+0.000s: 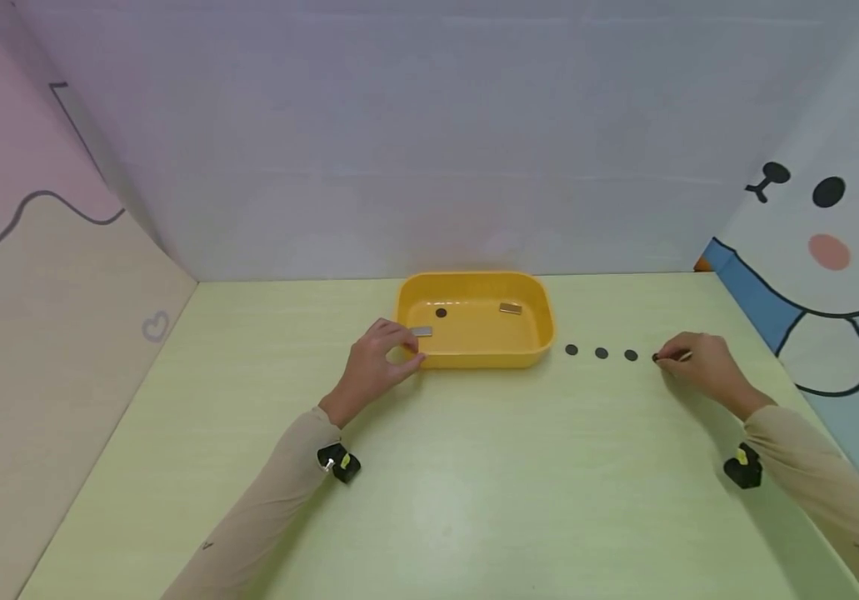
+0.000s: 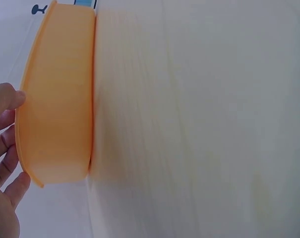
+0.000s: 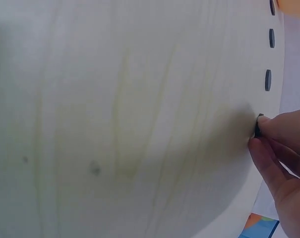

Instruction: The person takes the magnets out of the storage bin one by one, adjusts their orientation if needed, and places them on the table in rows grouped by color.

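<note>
left hand (image 1: 375, 360), partly curled, gripped corner of yellow tray (image 1: 485, 361), seemingly to steady it | right hand (image 1: 705, 367), nearly closed, pinched dark disc (image 1: 656, 357), probably aligning it with three discs (image 1: 601, 353)

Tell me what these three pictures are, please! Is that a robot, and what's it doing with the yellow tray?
No robot here: those are a person's own two hands. The big picture comes from a camera on the person's head, looking forward and down. The two smaller ones come from cameras worn on the wrists, one for each hand.

On the pale table sits the yellow tray. Inside it are one dark disc and two small flat bars. Beside it, three more dark discs lie in a row.

The left hand holds the tray's edge. The right hand pinches another small disc at the far end of the row.
</note>
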Demonstrator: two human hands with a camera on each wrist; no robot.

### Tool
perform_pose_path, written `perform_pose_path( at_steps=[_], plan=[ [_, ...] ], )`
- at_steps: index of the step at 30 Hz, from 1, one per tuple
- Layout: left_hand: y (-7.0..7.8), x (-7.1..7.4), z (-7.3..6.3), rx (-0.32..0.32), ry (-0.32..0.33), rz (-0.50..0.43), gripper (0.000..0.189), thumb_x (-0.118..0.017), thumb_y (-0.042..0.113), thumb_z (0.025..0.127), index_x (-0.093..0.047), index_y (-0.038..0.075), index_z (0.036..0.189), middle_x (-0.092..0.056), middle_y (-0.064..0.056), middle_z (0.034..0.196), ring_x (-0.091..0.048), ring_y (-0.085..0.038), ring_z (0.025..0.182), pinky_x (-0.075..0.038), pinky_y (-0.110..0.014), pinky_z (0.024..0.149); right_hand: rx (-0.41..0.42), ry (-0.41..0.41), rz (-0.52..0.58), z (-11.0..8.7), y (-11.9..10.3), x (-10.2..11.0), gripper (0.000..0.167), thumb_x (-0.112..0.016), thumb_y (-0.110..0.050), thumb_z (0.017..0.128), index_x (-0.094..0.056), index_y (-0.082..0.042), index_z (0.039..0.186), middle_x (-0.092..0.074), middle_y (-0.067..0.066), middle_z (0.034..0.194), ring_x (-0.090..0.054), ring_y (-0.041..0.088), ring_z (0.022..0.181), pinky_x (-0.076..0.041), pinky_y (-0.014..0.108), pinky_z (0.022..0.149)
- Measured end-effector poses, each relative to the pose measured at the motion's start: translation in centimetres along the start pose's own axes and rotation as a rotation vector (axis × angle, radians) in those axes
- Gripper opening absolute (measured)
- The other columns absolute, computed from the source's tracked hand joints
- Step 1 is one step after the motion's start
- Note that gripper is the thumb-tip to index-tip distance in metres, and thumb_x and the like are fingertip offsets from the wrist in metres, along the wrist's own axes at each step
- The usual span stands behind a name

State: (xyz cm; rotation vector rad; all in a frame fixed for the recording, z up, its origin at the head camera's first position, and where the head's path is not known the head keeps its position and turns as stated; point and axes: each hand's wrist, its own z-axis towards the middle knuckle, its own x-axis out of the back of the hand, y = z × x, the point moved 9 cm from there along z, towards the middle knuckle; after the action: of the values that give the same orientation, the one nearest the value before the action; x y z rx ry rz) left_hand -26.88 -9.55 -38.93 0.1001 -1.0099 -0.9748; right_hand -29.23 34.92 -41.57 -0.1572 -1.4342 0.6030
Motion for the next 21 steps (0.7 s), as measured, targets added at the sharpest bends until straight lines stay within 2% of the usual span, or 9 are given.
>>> perform_pose_path(
  at_steps=[10,15,21],
  plan=[
    [0.1,0.1,-0.2,0.013,-0.006,-0.011,0.013,-0.076,0.022,0.079,-0.066,0.013,0.083,-0.063,0.004,0.084,-0.051,-0.014,0.088,-0.047,-0.032,0.077,-0.031,-0.034,-0.03,0.1,-0.1,-0.4,0.005,-0.07,0.004,0.077,-0.07,0.006,0.081,-0.066,0.019,0.082,-0.062,0.03,0.071,-0.049,0.036,0.06],
    [0.2,0.1,-0.1,-0.003,-0.003,-0.005,0.014,-0.077,0.021,0.078,-0.066,0.013,0.083,-0.063,0.004,0.083,-0.052,-0.015,0.088,-0.048,-0.033,0.075,-0.03,-0.036,-0.041,0.0,-0.2,-0.2,0.007,-0.069,0.002,0.078,-0.07,0.005,0.084,-0.066,0.019,0.084,-0.061,0.029,0.071,-0.047,0.034,0.058],
    [0.2,0.2,0.0,-0.011,-0.008,-0.004,0.013,-0.077,0.021,0.078,-0.067,0.014,0.082,-0.064,0.004,0.083,-0.053,-0.015,0.088,-0.049,-0.033,0.074,-0.063,-0.05,-0.006,-0.1,-0.2,0.6,0.012,-0.069,-0.005,0.082,-0.069,0.003,0.091,-0.064,0.023,0.094,-0.06,0.03,0.074,-0.046,0.032,0.053]
  ],
)
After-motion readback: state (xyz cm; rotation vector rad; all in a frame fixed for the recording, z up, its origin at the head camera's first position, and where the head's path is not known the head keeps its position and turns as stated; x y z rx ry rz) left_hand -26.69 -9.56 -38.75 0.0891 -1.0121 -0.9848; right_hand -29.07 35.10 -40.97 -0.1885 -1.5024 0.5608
